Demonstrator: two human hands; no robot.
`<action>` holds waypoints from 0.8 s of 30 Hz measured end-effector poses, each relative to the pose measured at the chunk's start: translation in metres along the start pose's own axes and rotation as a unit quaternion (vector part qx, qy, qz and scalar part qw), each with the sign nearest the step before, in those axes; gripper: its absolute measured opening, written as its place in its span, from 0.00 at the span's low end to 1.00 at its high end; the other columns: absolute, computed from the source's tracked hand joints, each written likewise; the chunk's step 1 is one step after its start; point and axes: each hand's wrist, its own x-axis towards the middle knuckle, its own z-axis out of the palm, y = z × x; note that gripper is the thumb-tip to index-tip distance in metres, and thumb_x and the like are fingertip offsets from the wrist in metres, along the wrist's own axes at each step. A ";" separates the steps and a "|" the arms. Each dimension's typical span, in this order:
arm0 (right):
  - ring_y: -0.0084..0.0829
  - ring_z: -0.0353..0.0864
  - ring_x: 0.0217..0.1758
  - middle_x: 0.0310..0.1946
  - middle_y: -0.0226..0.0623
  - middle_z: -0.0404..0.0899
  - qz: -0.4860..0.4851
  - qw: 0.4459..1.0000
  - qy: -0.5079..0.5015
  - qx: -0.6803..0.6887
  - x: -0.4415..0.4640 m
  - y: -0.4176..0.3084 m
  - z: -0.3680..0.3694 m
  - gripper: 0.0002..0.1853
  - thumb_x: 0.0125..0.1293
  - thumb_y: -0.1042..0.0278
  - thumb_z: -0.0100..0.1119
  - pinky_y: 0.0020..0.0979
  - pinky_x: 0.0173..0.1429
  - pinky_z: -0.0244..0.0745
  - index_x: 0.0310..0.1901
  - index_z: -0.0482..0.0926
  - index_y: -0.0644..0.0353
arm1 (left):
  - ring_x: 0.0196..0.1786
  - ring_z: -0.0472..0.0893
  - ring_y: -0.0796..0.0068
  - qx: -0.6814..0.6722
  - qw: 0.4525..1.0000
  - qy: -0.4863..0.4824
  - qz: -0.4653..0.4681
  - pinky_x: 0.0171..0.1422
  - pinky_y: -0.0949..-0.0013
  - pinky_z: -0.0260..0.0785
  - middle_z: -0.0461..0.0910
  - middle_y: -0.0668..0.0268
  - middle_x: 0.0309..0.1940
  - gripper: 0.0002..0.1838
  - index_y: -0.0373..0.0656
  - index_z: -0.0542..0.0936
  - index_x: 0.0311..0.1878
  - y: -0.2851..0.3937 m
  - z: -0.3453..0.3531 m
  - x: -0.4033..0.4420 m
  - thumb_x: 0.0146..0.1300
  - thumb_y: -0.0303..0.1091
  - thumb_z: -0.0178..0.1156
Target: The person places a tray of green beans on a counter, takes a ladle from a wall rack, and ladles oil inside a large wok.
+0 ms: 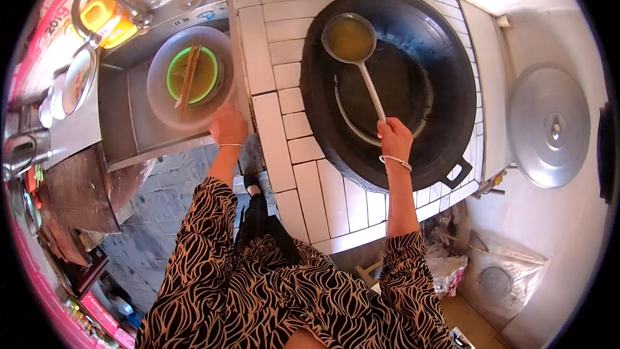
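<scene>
My right hand [396,139] is closed around the end of a long-handled metal ladle [371,87]. The ladle's bowl, filled with yellowish liquid, is over the far left part of a big black wok [449,84]. Some dark liquid lies in the wok's bottom. At the near right rim of a translucent plastic basin [165,113], my left hand [229,126] is closed, its fingertips partly hidden. Inside that basin sits a green-rimmed bowl [214,71] of yellowish liquid, with wooden chopsticks [190,77] laid across it.
The basin stands in a metal sink [116,90] under a curved faucet [81,6]. A yellow jug [106,19] is behind the sink. White tiles [284,155] surround the wok. A large metal lid [549,126] leans at the right wall. Plates [77,81] stand at far left.
</scene>
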 end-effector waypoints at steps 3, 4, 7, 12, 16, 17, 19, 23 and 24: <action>0.22 0.71 0.20 0.16 0.36 0.73 -0.029 0.999 -0.035 0.011 -0.007 -0.020 0.011 0.09 0.53 0.68 0.54 0.25 0.28 0.65 0.29 0.75 0.66 | 0.36 0.76 0.58 0.039 0.999 -0.008 -0.008 0.35 0.58 0.69 0.76 0.59 0.30 0.08 0.44 0.75 0.29 0.003 0.003 -0.002 0.51 0.36 0.50; 0.25 0.72 0.20 0.17 0.38 0.73 -0.048 0.998 -0.042 -0.001 -0.011 -0.035 0.015 0.09 0.53 0.67 0.54 0.27 0.28 0.66 0.29 0.75 0.66 | 0.35 0.77 0.59 0.043 0.999 0.005 0.004 0.35 0.59 0.69 0.76 0.59 0.30 0.07 0.44 0.75 0.28 0.004 0.001 -0.003 0.51 0.36 0.50; 0.35 0.75 0.22 0.19 0.44 0.74 -0.132 0.988 -0.036 -0.073 -0.018 -0.056 0.036 0.09 0.53 0.67 0.53 0.32 0.29 0.68 0.30 0.75 0.64 | 0.34 0.77 0.60 0.026 0.999 0.020 0.024 0.35 0.60 0.69 0.76 0.60 0.29 0.07 0.44 0.75 0.27 0.005 0.001 -0.002 0.50 0.35 0.51; 0.44 0.76 0.25 0.20 0.45 0.74 -0.243 0.943 0.017 -0.228 -0.030 -0.093 0.074 0.07 0.53 0.66 0.53 0.38 0.29 0.70 0.27 0.73 0.60 | 0.32 0.76 0.58 0.000 0.999 0.045 0.030 0.33 0.56 0.68 0.75 0.58 0.28 0.07 0.43 0.73 0.26 0.009 0.001 -0.005 0.50 0.35 0.51; 0.36 0.76 0.23 0.22 0.37 0.71 -0.335 0.890 0.085 -0.297 -0.033 -0.100 0.092 0.06 0.51 0.66 0.56 0.31 0.25 0.71 0.28 0.70 0.56 | 0.33 0.76 0.57 -0.012 0.999 0.043 0.029 0.33 0.56 0.68 0.75 0.58 0.27 0.07 0.43 0.73 0.26 0.011 -0.002 -0.005 0.51 0.35 0.50; 0.37 0.76 0.24 0.22 0.38 0.72 -0.331 0.898 0.093 -0.274 -0.032 -0.099 0.090 0.06 0.52 0.66 0.56 0.32 0.25 0.71 0.28 0.71 0.56 | 0.34 0.76 0.57 -0.013 0.999 0.045 0.026 0.33 0.56 0.69 0.75 0.58 0.27 0.07 0.43 0.73 0.27 0.012 -0.002 -0.005 0.51 0.35 0.50; 0.38 0.76 0.26 0.24 0.39 0.72 -0.315 0.912 0.116 -0.236 -0.030 -0.093 0.082 0.05 0.53 0.67 0.55 0.33 0.26 0.71 0.29 0.71 0.57 | 0.35 0.76 0.58 0.019 1.000 -0.004 -0.004 0.34 0.57 0.69 0.75 0.59 0.28 0.07 0.44 0.73 0.28 0.015 -0.003 -0.004 0.52 0.35 0.49; 0.43 0.76 0.27 0.25 0.43 0.74 -0.241 0.939 0.153 -0.191 -0.015 -0.056 0.048 0.06 0.55 0.66 0.53 0.39 0.29 0.70 0.31 0.72 0.58 | 0.33 0.77 0.57 0.034 0.999 -0.010 -0.014 0.35 0.57 0.69 0.75 0.58 0.29 0.07 0.44 0.74 0.29 0.016 -0.005 -0.003 0.53 0.35 0.48; 0.44 0.76 0.28 0.25 0.44 0.75 -0.208 0.946 0.154 -0.194 -0.010 -0.043 0.036 0.07 0.56 0.65 0.52 0.41 0.30 0.69 0.31 0.72 0.59 | 0.34 0.77 0.57 0.033 0.999 -0.008 -0.009 0.35 0.57 0.69 0.75 0.58 0.30 0.08 0.44 0.74 0.29 0.015 -0.004 -0.003 0.54 0.35 0.47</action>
